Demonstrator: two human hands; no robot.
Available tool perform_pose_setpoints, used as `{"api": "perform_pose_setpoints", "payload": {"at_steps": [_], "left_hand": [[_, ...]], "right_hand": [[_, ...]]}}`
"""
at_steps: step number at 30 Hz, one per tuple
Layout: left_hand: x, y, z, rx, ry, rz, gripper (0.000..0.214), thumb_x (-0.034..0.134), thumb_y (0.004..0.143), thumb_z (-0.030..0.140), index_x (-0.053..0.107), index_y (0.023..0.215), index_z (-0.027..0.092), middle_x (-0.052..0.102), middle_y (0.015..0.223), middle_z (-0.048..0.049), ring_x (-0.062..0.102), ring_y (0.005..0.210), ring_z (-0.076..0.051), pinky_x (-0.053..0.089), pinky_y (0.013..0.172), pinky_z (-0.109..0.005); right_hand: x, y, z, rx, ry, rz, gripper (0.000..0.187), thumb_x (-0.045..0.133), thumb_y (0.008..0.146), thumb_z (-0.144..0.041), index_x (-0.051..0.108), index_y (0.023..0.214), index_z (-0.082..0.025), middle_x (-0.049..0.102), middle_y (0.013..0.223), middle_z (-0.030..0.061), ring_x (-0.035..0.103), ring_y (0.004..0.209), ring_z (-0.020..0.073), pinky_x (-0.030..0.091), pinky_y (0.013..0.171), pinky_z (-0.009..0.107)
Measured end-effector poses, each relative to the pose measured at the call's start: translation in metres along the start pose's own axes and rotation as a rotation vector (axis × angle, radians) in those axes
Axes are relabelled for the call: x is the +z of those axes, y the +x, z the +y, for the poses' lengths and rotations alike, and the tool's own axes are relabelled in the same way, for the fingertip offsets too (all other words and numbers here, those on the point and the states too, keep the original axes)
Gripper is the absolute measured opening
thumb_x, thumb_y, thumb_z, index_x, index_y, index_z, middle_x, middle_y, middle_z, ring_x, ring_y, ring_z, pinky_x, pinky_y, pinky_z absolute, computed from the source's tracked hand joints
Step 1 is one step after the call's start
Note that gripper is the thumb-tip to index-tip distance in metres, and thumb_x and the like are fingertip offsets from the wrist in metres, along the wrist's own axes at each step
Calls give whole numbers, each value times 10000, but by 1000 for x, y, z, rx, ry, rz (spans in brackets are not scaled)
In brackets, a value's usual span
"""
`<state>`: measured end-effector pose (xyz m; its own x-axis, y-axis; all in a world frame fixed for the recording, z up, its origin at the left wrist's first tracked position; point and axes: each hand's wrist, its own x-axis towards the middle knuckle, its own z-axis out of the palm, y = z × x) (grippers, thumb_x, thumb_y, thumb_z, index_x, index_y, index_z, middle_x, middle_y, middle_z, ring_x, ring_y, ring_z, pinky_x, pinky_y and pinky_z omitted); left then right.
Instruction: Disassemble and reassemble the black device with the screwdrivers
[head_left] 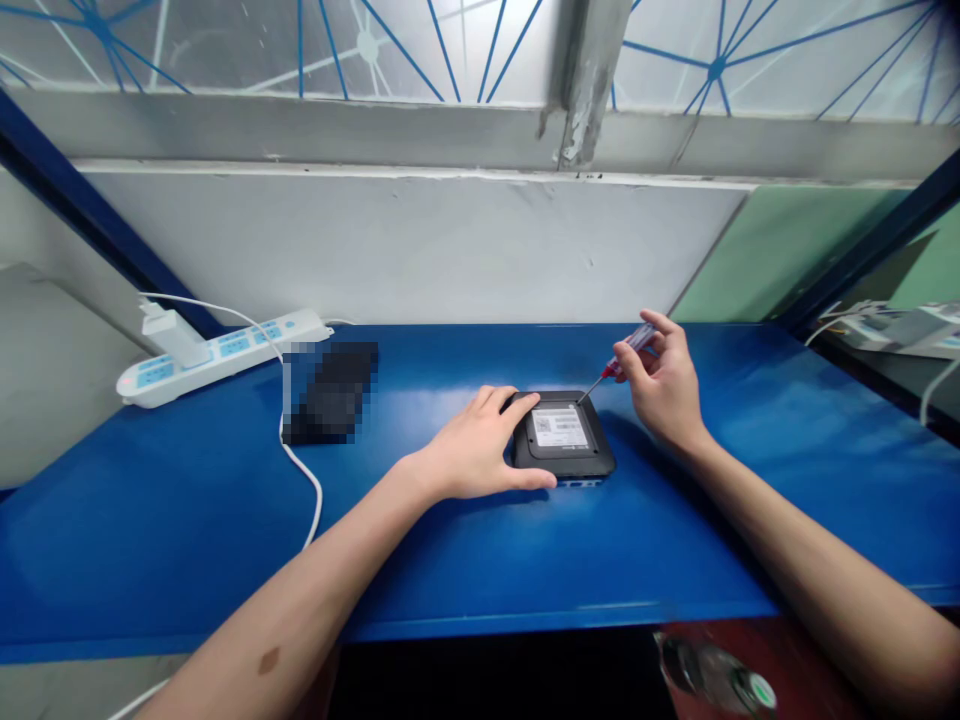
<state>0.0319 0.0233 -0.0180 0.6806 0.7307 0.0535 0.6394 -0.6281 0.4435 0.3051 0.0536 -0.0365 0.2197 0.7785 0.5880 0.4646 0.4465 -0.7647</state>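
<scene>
A small black square electronic box (559, 464) with rounded corners lies on the blue table, its white printed label (559, 428) facing up. Ports show along its near edge. My left hand (480, 445) grips the box by its left side, thumb along the near edge and fingers at the far left corner. In my right hand (664, 385) is a screwdriver (634, 340) with a clear and red handle, pinched between thumb and fingers. Its shaft slants down to the left, and the tip meets the far right corner of the box's upper face.
A white power strip (225, 352) with a plugged-in adapter (174, 335) stands at the back left. Its white cable (319, 490) runs across the blue table (420, 570). A pixelated black object (337, 390) lies beside it. Below the front edge at right is a clear bottle (712, 675).
</scene>
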Motion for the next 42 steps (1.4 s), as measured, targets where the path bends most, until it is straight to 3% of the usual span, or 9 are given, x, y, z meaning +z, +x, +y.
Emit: {"api": "perform_pose_setpoints", "payload": {"at_steps": [13, 23, 28, 31, 38, 42], "left_hand": [[0, 0, 0, -1, -4, -2, 1011, 649, 776, 778, 342, 1554, 211, 408, 1554, -155, 339, 1437, -358, 366, 1165, -529], [-1, 0, 0, -8, 16, -16, 1029, 641, 783, 782, 328, 1566, 190, 397, 1560, -157, 333, 1436, -349, 364, 1172, -518], [-2, 0, 1, -16, 21, -28, 1033, 651, 786, 767, 325, 1569, 178, 390, 1563, -162, 340, 1432, -354, 361, 1175, -520], [-2, -1, 0, -13, 16, -24, 1037, 657, 782, 766, 330, 1567, 172, 389, 1564, -164, 342, 1432, -363, 359, 1177, -524], [-1, 0, 0, -9, 19, -18, 1026, 650, 779, 774, 337, 1562, 189, 395, 1561, -168, 347, 1432, -360, 359, 1174, -530], [-1, 0, 0, -12, 21, -22, 1025, 656, 778, 767, 334, 1561, 190, 392, 1560, -170, 344, 1433, -360, 361, 1170, -532]], "right_hand": [[1, -2, -6, -23, -2, 4, 502, 680, 901, -351, 483, 1357, -276, 649, 953, 16, 698, 741, 187, 604, 724, 395], [2, 1, -17, -32, 153, 77, 288, 722, 876, -347, 632, 1142, -282, 567, 813, -38, 641, 623, 116, 576, 600, 285], [1, 0, -16, 24, 183, 59, 306, 624, 934, -337, 616, 1234, -278, 702, 1031, 27, 745, 798, 169, 633, 742, 355], [3, -1, -15, 49, 217, 35, 288, 569, 962, -335, 588, 1246, -289, 717, 1105, 40, 761, 840, 179, 639, 738, 357], [1, 2, -18, 3, 189, 117, 208, 728, 870, -336, 639, 1045, -268, 611, 775, -36, 677, 638, 112, 595, 588, 245], [0, 0, -21, 26, 190, 71, 242, 629, 938, -330, 638, 1175, -284, 711, 1036, 32, 735, 813, 157, 637, 667, 302]]}}
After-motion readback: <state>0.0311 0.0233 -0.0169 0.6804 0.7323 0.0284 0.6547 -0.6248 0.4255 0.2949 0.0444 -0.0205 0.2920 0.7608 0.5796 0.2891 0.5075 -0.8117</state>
